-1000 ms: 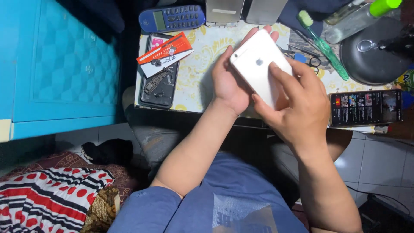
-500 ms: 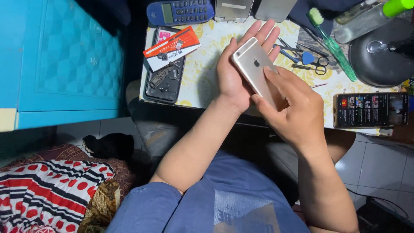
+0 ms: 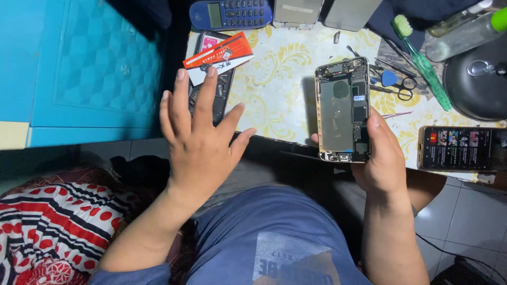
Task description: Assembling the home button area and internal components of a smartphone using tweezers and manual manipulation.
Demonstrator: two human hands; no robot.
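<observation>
Right hand (image 3: 383,163), lower right of centre: fingers wrapped around the lower end of an opened phone body (image 3: 343,111), internals facing up, held upright over the near edge of the table (image 3: 274,89). Left hand (image 3: 200,142), left of centre: palm down, fingers spread wide, holding nothing, fingertips over a dark phone (image 3: 211,97) at the table's left edge. An orange-and-white card (image 3: 219,55) lies across that phone. Green toothbrush (image 3: 422,60), scissors (image 3: 393,91) upper right.
</observation>
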